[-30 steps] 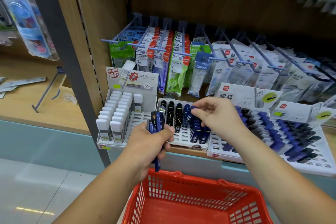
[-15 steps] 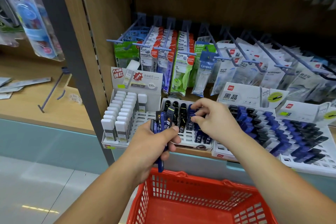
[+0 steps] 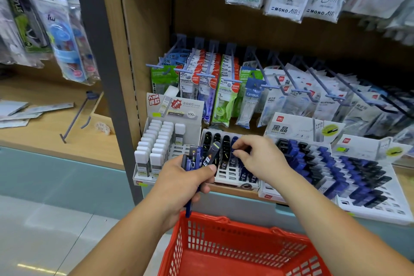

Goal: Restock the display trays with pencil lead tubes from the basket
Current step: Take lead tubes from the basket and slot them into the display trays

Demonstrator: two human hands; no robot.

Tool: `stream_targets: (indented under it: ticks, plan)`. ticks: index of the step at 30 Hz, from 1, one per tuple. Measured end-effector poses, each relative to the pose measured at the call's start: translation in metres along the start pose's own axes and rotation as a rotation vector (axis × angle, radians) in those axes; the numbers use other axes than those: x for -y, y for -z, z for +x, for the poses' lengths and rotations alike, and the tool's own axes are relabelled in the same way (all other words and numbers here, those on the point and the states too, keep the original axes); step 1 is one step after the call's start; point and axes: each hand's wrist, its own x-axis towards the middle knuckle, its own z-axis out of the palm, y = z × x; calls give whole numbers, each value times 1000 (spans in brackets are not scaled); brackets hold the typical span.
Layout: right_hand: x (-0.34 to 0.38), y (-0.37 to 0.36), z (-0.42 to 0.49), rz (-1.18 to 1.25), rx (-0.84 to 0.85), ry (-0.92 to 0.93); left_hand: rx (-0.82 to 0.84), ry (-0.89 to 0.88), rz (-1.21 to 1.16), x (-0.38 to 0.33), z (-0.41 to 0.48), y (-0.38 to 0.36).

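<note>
While the left hand [image 3: 181, 184] grips spare tubes [image 3: 198, 155], right fingers [image 3: 246, 144] pinch a tube [image 3: 234, 141] in the tray [image 3: 228, 173].

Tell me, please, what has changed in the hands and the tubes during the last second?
The left hand has pushed one dark lead tube up above its bundle of tubes. The right hand stays over the middle tray's blue row, pinching a blue tube. The red basket stays below.
</note>
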Motion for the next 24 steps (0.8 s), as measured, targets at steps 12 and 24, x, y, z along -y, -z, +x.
stream_targets:
  ticks: [12,24]
  plan:
    - [7,6,-2,-253,8,-19,-17,23,44,0,-5,15]
    - [47,18,-14,778,206,-7,-17,-25,72,1,1,7]
